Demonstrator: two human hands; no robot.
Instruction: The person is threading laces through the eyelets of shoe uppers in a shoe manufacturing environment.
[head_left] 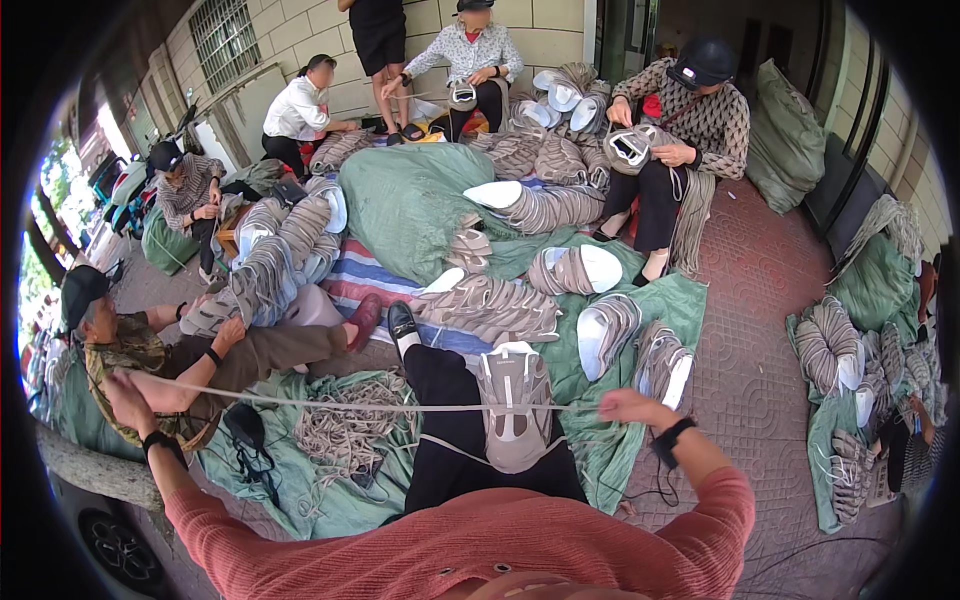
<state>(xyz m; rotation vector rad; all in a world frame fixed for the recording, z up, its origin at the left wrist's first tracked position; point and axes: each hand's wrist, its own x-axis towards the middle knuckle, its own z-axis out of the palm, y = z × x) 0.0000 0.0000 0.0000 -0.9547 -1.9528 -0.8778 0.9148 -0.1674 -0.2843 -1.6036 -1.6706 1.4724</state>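
A grey-beige shoe upper rests on my lap, between my black-trousered thighs. Stretched almost level across it is a pale shoelace, pulled taut between my widely spread arms. My left hand, far out to the left, is closed on one end of the lace. On the right, my right hand pinches the lace near its other end. A slack length of lace also curves around the lower part of the upper. Whether the taut lace runs through the eyelets or just over them, I cannot tell.
A heap of loose laces lies on green sheeting at my left, beside a black bag. Stacked uppers and a big green sack lie ahead. Several people sit around, one close at my left. More uppers are at right.
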